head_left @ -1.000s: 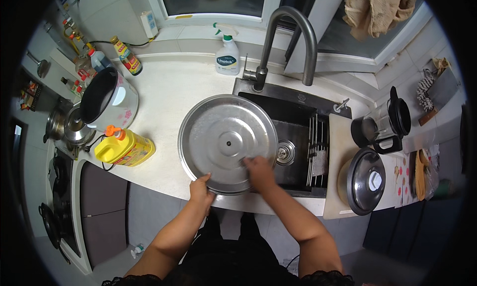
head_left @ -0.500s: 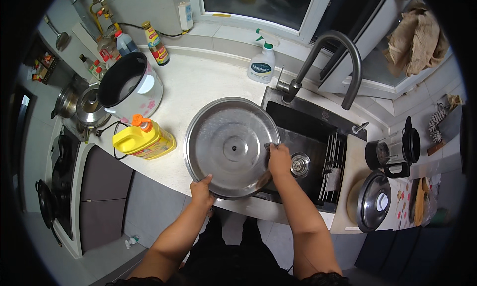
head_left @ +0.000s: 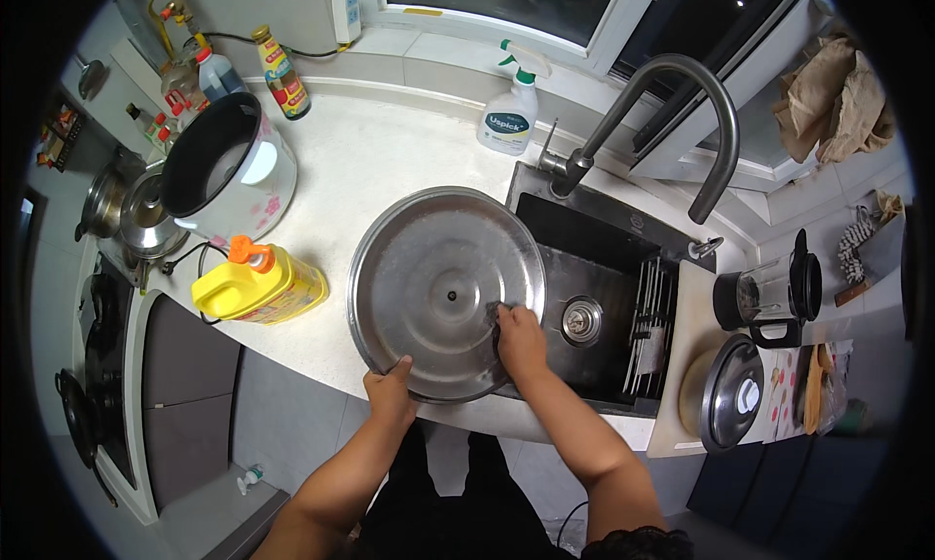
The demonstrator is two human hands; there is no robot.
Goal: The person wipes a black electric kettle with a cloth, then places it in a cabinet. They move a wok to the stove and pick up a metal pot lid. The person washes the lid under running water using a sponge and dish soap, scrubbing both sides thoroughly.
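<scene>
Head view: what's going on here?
A person's left hand holds the near rim of a large, round, silver metal lid, thumb on top. Their right hand is over the lid's right side, holding what looks like a small dark item, too unclear to name. In this view, the lid overlaps the white countertop and the rectangular black sink. A yellow plastic jug with an orange cap stands to its left.
</scene>
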